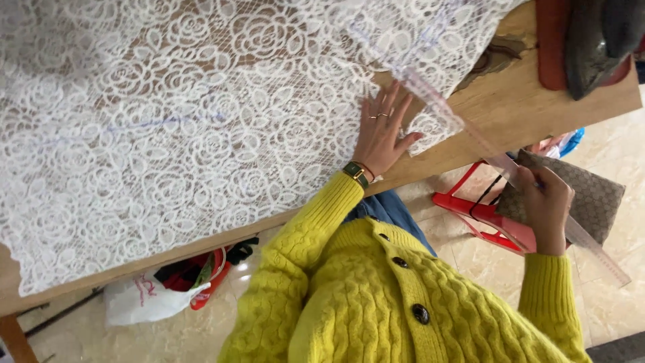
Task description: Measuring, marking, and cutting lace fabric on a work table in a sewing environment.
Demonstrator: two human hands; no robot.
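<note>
Surface: wooden table (531, 101), with pale tiled floor (484, 262) showing past its near edge.
Head view, cloth: white lace fabric (181, 128) with a rose pattern covers most of the table; faint blue marked lines run across it.
Head view, left hand: left hand (381, 131) lies flat on the lace, near the fabric's corner at the table's near edge, fingers spread and released, grasping nothing; rings and a wristwatch (356, 173) are visible.
Head view, right hand: right hand (545, 205) is off the table, past its near edge, fingers clenched around the low end of a clear plastic ruler (470, 134).
Ruler: it slants from that hand up over the table edge, its far end resting on the lace just beside the left fingertips.
Other items: a dark iron (591, 47) sits on a red pad at the table's far corner; a red stool (484, 215) and a brown patterned pouch (591, 195) are below the table edge near the right hand; a white plastic bag (144, 299) lies on the floor under the table.
Clothing: yellow cable-knit cardigan (376, 296).
Technique note (judgement): lace shifts easily, so the flat palm should pin it without stretching while the ruler edge is laid along the blue marks.
</note>
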